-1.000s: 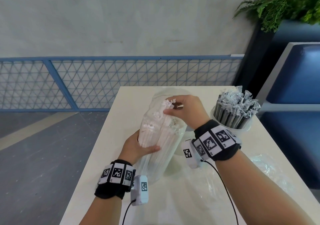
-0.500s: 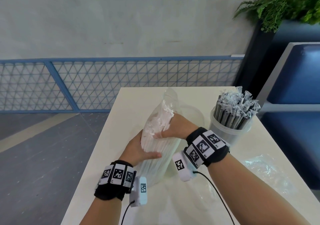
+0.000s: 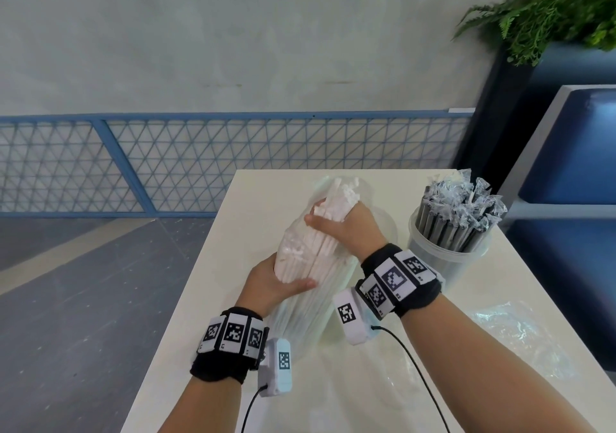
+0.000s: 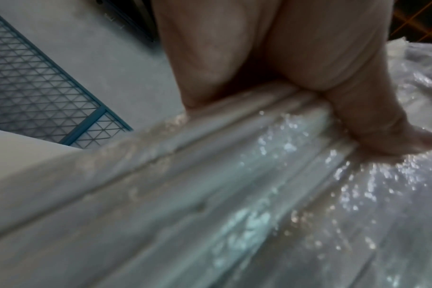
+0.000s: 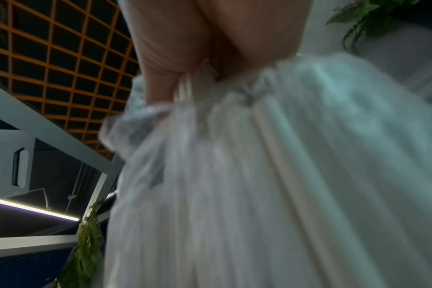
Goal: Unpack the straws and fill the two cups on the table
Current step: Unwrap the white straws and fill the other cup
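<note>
On the cream bench (image 3: pixel 233 266) a clear plastic bag (image 3: pixel 310 302) full of white straws (image 3: pixel 320 252) stands tilted, its lower end on the benchtop and its open top leaning away from the person. The left hand (image 3: pixel 270 282) wraps the bag at mid-height, thumb across the front and fingers curled behind; in the left wrist view the thumb (image 4: pixel 407 136) presses into the glossy film over the ridges of the straws. The right hand (image 3: pixel 346 226) is closed around a bunch of the white straws at the mouth of the bag, their ends poking out above the fist; the right wrist view shows the fingers (image 5: pixel 160 78) clamped on the bunch, with film gathered just below. To the right, apart from the bag, a translucent cup (image 3: pixel 446 259) is packed with grey straws (image 3: pixel 456 222) in individual clear wrappers, standing on end. Behind the right hand a second clear cup (image 3: pixel 386 226) is partly hidden. Crumpled clear wrapping (image 3: pixel 520 336) lies on the bench near the right forearm. Both wristbands carry black-and-white square coded markers; no brand name or readable lettering shows on the bag, cups or straws.
</note>
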The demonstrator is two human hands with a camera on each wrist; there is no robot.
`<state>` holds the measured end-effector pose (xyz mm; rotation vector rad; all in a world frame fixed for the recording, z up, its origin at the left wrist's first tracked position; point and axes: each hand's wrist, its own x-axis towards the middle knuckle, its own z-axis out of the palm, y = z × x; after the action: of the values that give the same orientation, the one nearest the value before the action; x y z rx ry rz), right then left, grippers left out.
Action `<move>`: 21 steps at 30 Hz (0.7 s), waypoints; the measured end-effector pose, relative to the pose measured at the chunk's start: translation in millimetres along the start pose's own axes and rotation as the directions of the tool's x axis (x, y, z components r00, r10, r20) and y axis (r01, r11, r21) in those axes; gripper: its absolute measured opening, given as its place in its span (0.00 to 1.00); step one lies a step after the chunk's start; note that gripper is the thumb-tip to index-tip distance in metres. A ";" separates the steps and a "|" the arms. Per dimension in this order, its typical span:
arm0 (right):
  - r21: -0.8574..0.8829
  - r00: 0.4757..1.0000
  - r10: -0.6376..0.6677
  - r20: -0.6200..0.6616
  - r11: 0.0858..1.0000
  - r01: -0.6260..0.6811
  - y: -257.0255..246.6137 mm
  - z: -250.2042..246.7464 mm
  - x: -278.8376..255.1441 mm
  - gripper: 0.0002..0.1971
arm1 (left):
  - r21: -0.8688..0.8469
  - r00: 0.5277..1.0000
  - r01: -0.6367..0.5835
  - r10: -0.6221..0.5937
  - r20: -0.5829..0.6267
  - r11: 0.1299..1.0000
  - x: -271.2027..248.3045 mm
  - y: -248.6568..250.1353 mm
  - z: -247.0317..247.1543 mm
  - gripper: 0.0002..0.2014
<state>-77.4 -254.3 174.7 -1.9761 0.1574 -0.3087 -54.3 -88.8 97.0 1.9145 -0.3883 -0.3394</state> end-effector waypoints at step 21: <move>0.223 0.977 0.137 -0.166 0.970 -0.098 9.0 33.3 -12.0 0.18 | -0.052 0.995 -0.071 0.067 -0.078 0.996 -2.6 10.7 4.3 0.26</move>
<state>-79.1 -225.9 151.9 -1.7166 0.3432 -0.4094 -59.6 -95.0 105.5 1.8497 -0.3901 -0.2283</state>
